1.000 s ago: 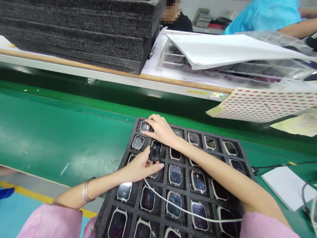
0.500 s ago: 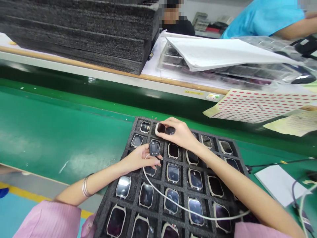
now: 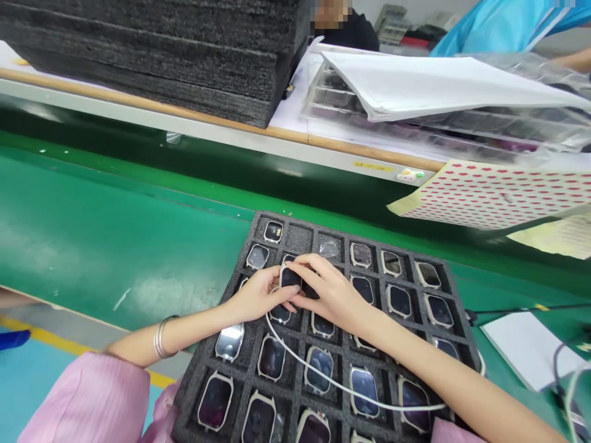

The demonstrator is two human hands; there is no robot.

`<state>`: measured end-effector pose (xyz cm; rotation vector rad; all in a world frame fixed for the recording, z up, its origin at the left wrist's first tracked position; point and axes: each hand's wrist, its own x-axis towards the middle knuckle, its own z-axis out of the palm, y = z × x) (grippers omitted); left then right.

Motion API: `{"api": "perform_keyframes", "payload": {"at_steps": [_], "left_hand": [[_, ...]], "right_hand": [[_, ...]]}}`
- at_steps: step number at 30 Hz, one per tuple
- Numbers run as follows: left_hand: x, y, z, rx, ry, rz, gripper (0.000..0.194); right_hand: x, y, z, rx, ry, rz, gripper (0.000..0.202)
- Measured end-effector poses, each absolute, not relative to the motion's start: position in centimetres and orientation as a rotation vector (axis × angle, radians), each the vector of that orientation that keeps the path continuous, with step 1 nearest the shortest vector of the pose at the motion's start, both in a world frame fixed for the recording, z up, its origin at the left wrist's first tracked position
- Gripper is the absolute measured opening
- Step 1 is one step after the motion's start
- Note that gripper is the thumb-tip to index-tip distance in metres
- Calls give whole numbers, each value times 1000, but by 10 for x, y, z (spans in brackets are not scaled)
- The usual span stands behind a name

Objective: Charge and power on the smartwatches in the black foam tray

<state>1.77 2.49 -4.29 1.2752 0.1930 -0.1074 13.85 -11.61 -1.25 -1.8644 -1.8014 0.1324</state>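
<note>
A black foam tray (image 3: 191, 394) holds rows of square watch cases with dark screens. Over its upper left part, my left hand (image 3: 261, 294) and my right hand (image 3: 325, 289) meet around one watch case (image 3: 290, 278). My right hand's fingers and thumb pinch it. The fingers of my left hand close on its left side, where a white cable (image 3: 339, 384) runs out across the tray. The black square piece on that cable is hidden behind the watch case.
Black foam sheets (image 3: 152, 55) are stacked on the shelf beyond, beside clear plastic trays under white paper (image 3: 443, 86). A white pad (image 3: 530, 351) and cables lie on the green table right of the tray. Two people are partly visible behind the shelf.
My right hand has lifted the watch case from the tray's back row and brought it down to my left hand, over the black square piece. A back-row compartment now stands bare.
</note>
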Motion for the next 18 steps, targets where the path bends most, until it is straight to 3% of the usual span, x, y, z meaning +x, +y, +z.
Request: {"api": "perform_keyframes", "payload": {"at_steps": [18], "left_hand": [[11, 27, -42, 1257, 140, -119, 36]], "right_hand": [[130, -118, -19, -1665, -1606, 306, 41]]}}
